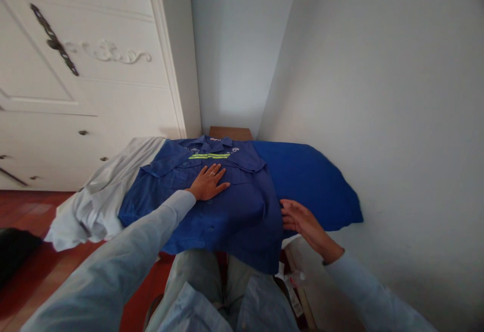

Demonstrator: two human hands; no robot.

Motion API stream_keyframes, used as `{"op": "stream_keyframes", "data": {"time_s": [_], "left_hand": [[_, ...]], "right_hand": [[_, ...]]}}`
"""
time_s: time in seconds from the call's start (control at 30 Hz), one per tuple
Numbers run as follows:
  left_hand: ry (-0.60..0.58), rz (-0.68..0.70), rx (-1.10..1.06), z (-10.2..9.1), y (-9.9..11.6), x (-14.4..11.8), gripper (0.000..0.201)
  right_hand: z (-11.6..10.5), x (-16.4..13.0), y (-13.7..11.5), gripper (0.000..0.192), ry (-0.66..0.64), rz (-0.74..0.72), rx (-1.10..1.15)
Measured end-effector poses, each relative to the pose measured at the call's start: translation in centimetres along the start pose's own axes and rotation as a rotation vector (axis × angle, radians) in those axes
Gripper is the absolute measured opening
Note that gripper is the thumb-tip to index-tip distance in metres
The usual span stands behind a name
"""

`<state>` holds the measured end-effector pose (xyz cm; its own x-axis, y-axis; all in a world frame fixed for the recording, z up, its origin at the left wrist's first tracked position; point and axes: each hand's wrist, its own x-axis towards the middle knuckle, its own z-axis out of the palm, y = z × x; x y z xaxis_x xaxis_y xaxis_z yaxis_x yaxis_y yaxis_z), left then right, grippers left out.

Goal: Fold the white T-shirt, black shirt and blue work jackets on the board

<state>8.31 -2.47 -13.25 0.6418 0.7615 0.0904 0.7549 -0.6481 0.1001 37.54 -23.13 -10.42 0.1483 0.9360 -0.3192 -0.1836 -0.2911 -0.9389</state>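
A dark blue work shirt (pixel 234 206) with a collar, buttons and a yellow-green reflective stripe (pixel 209 156) lies front up, its collar at the far side. My left hand (pixel 209 183) rests flat on the shirt's chest, fingers spread, a ring on one finger. Just beyond the shirt's right edge, my right hand (pixel 302 222) hovers over brighter blue cloth (pixel 310 181), fingers loosely extended and nothing visible in them. Whether its fingertips touch the shirt's edge I cannot tell. The shirt's near hem hangs toward my knees.
White cloth (pixel 102 196) drapes off the left side. A white cabinet (pixel 128 100) with dark handles stands at the back left, a wall (pixel 397 120) on the right. A brown wooden piece (pixel 231 133) shows behind the collar. A clear plastic bottle (pixel 297 277) lies low by my right knee.
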Motion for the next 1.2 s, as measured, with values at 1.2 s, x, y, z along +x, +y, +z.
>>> {"op": "stream_keyframes", "data": {"time_s": [1.2], "left_hand": [[-0.002,-0.003,0.007,-0.3,0.2,-0.2,0.076]], "right_hand": [[-1.6,0.9,-0.6,0.037,-0.038,0.038,-0.343]]}}
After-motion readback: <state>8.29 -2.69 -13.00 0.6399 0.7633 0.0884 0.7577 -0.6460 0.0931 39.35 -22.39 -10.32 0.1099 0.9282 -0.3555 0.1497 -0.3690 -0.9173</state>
